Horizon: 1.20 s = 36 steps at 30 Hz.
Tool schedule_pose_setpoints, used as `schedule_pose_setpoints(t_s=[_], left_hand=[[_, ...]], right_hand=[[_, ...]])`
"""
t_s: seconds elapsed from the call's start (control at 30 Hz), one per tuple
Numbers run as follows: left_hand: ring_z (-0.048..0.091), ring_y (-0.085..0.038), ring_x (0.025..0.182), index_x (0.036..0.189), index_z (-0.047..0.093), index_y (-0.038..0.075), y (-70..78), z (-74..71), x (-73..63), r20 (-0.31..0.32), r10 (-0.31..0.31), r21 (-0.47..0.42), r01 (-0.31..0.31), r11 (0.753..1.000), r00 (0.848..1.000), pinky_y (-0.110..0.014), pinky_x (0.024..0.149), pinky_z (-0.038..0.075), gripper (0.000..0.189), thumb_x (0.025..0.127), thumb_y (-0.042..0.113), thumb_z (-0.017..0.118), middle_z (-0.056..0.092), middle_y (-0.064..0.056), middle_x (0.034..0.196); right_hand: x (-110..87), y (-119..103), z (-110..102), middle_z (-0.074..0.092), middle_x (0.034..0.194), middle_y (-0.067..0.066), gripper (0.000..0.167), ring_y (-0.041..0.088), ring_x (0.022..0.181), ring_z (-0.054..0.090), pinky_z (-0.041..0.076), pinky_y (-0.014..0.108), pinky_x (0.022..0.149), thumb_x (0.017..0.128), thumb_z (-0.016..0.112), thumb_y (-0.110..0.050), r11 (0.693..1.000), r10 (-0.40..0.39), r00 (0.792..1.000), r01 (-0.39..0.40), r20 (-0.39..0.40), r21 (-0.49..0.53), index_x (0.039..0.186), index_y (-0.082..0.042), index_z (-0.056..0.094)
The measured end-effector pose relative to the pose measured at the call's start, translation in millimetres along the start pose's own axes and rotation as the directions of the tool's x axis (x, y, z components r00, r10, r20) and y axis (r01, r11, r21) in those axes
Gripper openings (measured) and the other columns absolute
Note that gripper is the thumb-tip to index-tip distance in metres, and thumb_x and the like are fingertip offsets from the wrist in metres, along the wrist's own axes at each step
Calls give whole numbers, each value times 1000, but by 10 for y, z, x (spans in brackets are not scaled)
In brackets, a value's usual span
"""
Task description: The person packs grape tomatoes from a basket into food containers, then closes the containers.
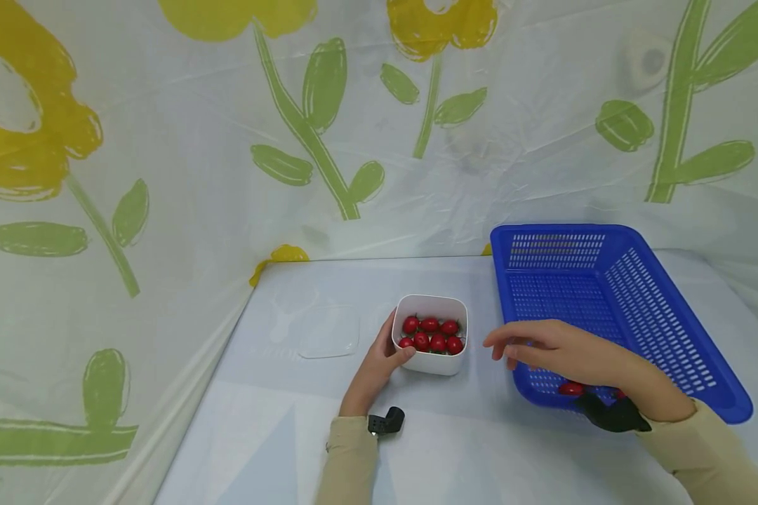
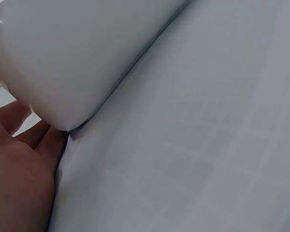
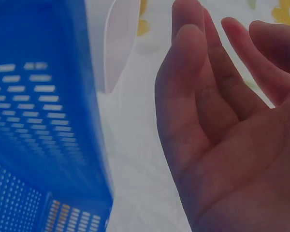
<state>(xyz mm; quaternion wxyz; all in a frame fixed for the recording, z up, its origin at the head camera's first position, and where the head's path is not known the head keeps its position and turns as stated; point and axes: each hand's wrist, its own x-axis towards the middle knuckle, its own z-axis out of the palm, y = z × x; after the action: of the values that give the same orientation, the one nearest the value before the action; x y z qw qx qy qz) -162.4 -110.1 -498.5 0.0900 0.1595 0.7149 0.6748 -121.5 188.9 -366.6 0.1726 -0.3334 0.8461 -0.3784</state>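
Note:
A white square container (image 1: 434, 362) stands on the table with several cherry tomatoes (image 1: 438, 342) inside. My left hand (image 1: 379, 365) grips its left side, the thumb at the front rim and the fingers round the outer wall; the left wrist view shows the fingers (image 2: 12, 116) against the container's lower corner. My right hand (image 1: 552, 347) hovers over the left edge of a blue basket (image 1: 688, 330), palm down with loosely bent fingers and nothing in them. Red tomatoes (image 1: 571, 388) show in the basket's near end, partly hidden under the right forearm.
A clear plastic lid (image 1: 330, 333) lies flat on the table left of the container. The basket takes up the table's right side. Behind the table hangs a flower-patterned cloth (image 1: 417, 203), which also runs down the left side.

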Motion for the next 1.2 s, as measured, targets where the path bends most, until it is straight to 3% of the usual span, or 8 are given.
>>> schedule_pose_setpoints(t_s=[0.13, 0.3, 0.53, 0.77, 1.0, 1.2], left_hand=[[20, -16, 132, 143, 17, 25, 1, 4, -2, -2, -11, -2, 11, 1000, 1000, -35, 103, 26, 74, 84, 31, 61, 22, 3, 145], [20, -18, 132, 143, 18, 23, -11, -2, 3, 2, 9, -37, -9, 999, 1000, -37, 104, 24, 74, 84, 27, 62, 22, 1, 145], [17, -20, 133, 144, 16, 21, -13, 0, -1, 17, 20, -52, -19, 998, 1000, -38, 104, 22, 75, 84, 27, 61, 19, -1, 146], [17, -21, 133, 144, 15, 21, 1, -4, -3, 18, 17, -44, -17, 999, 1000, -39, 104, 22, 75, 84, 28, 61, 19, -1, 146], [20, -21, 132, 144, 17, 20, 28, 6, -9, 0, 13, -48, -13, 999, 1000, -41, 104, 23, 75, 84, 27, 61, 21, -2, 146], [21, -12, 131, 141, 20, 35, -180, -20, 58, -22, -19, -37, 18, 999, 1000, -38, 103, 26, 69, 85, 21, 60, 23, 9, 144]], right_hand=[[-63, 102, -106, 59, 103, -1, 27, 15, 89, 56, 50, 30, 71, 95, 42, -22, 998, 0, 998, -4, 67, 70, 121, -23, 52], [-92, 228, -224, 57, 110, 5, 31, 20, 93, 56, 50, 34, 73, 94, 45, -19, 985, 41, 989, -64, 144, 160, 125, -22, 49], [-132, 384, -308, 54, 112, 14, 34, 24, 96, 55, 50, 33, 74, 94, 44, -15, 973, 79, 973, -123, 216, 198, 127, -11, 47], [-191, 579, -334, 54, 112, 14, 34, 26, 93, 55, 50, 33, 73, 93, 46, -15, 973, 89, 959, -142, 270, 183, 126, -11, 48], [-267, 781, -393, 58, 106, 12, 36, 23, 84, 57, 50, 30, 66, 90, 50, -10, 987, 10, 953, -58, 303, 151, 125, -13, 50], [-349, 910, -488, 58, 103, 10, 37, 17, 83, 56, 49, 27, 64, 88, 53, -10, 991, 33, 949, -71, 313, 109, 125, -13, 52]])
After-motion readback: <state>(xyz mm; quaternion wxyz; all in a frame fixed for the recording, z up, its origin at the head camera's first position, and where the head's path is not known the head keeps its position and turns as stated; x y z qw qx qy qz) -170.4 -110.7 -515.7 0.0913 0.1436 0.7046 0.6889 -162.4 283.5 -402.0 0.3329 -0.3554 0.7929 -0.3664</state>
